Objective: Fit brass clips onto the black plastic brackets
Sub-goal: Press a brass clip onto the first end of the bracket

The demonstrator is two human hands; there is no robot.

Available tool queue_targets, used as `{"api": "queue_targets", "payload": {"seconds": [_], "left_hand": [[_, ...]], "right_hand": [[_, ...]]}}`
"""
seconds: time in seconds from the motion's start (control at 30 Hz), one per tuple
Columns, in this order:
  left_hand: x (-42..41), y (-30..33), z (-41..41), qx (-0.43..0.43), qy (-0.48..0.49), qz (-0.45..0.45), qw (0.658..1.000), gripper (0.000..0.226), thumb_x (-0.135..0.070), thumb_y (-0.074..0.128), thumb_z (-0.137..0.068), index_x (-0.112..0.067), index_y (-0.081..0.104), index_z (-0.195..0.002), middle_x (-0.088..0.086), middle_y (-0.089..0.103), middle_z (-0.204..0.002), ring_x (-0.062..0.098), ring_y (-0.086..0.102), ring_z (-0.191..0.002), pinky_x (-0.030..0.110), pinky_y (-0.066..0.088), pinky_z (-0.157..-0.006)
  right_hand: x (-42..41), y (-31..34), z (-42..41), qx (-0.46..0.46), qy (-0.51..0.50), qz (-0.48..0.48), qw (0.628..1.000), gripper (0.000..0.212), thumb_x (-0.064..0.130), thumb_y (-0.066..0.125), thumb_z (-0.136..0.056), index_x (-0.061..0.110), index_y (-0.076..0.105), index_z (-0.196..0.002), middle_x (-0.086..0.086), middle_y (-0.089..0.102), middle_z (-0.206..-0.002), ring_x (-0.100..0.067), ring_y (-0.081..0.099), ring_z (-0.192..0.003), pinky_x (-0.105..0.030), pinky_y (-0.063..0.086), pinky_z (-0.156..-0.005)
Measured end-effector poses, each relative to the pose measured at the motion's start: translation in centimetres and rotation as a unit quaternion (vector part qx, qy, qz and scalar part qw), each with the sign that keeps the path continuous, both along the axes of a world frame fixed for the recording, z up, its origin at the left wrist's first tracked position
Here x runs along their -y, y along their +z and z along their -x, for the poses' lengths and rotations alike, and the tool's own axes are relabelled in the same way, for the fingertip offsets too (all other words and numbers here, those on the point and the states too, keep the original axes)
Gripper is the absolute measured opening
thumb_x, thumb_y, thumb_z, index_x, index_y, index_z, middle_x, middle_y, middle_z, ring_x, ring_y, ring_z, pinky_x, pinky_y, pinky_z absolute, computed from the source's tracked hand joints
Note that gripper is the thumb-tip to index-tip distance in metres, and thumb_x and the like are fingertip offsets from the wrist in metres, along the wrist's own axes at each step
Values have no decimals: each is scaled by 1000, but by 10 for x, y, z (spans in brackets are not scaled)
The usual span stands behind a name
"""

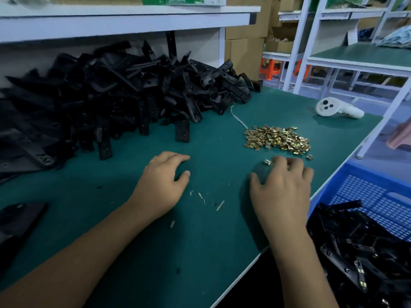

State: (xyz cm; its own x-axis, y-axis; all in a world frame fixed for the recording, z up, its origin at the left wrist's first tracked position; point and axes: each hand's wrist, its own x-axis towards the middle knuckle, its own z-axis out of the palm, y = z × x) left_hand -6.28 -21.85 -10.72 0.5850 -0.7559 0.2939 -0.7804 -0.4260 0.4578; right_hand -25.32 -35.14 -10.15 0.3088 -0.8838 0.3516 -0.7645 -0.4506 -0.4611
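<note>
Big heap of bare brackets stood at the back left of the desk, jumbled against the wall under the shelf. Looked untouched, no brass visible on any of them. Clips lay in a loose pile right of centre, near the far edge, with a few strays just beside it. One stray clip sat at the tips of the right hand. Touching or merely next to the fingers? Could not tell, blurred there. Right fingers loosely curled over the desk, nothing clearly held. Left hand rested on the green mat, fingers relaxed and slightly bent, empty.

Down at the right, blue crate held a fair batch of brackets with brass glinting on them, finished brackets by the look of it. Judged from that: well begun, far from over. Crate pile clearly smaller than the heap waiting at the back. No bracket in either hand, so seemingly between pieces, with a clip about to be picked and a fresh bracket yet to be fetched.

Elsewhere: white controller lay near the far right corner, well apart from the clips. Thin white cord ran from the heap toward the clips. Pale slivers scattered between the hands.
</note>
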Motion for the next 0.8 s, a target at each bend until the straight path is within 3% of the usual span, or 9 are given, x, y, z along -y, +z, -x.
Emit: {"api": "queue_targets", "payload": {"seconds": [0.1,0.27,0.33,0.4,0.47,0.53,0.6,0.7,0.8], "left_hand": [[31,2,-27,76,35,-48,995,50,-45,46,-103,-28,48,-150,1,52,-144,25,44,-135,44,33,-113],[78,3,-61,99,75,-149,981,62,-64,31,-101,-41,32,-158,11,43,-156,31,37,-143,50,28,-114],[85,4,-64,110,67,-126,984,55,-59,38,-103,-34,48,-151,8,54,-145,29,48,-134,48,35,-109],[80,6,-58,118,59,-52,990,38,-46,49,-104,-23,69,-125,7,63,-121,30,58,-116,45,46,-96],[67,8,-48,119,50,-7,992,26,-37,53,-105,-16,70,-105,6,62,-105,29,59,-102,43,50,-81],[52,11,-34,132,33,-7,991,13,-29,55,-104,-20,61,-111,3,60,-105,27,59,-99,40,48,-74],[33,12,-21,152,14,-19,988,39,-16,59,-100,-26,46,-135,1,61,-107,27,60,-95,38,46,-71],[-2,10,-11,191,17,-34,981,81,8,60,-80,-18,41,-154,4,68,-102,29,61,-91,41,48,-80],[-24,9,-8,188,-16,-100,977,87,17,54,-71,-21,53,-149,-1,62,-143,21,55,-131,36,40,-112]], "right_hand": [[4,-1,1,-63,11,-7,998,55,42,46,-103,14,43,-150,-2,37,-162,-29,33,-144,-47,30,-109],[4,0,1,-77,28,12,997,37,37,39,-105,22,58,-133,5,54,-149,-25,43,-137,-43,28,-99],[4,0,2,-66,20,28,997,31,36,44,-103,23,64,-123,4,63,-132,-26,50,-124,-42,31,-91],[7,0,1,-50,10,34,998,24,33,49,-101,22,68,-111,3,67,-114,-28,52,-110,-40,32,-84],[8,0,1,-11,2,29,1000,18,27,55,-98,20,70,-102,1,68,-104,-29,52,-102,-40,34,-80],[9,0,3,31,-7,21,999,13,21,59,-96,19,71,-96,0,68,-98,-29,48,-94,-39,36,-77],[9,0,3,55,-1,11,998,9,16,62,-95,18,70,-95,-1,67,-97,-27,45,-89,-39,38,-76],[8,-1,1,72,7,2,997,16,15,62,-95,16,65,-111,-5,65,-105,-31,51,-98,-44,44,-85],[9,-4,1,47,-20,-2,999,21,20,62,-97,10,64,-115,-14,58,-110,-35,48,-106,-44,40,-93]]}}
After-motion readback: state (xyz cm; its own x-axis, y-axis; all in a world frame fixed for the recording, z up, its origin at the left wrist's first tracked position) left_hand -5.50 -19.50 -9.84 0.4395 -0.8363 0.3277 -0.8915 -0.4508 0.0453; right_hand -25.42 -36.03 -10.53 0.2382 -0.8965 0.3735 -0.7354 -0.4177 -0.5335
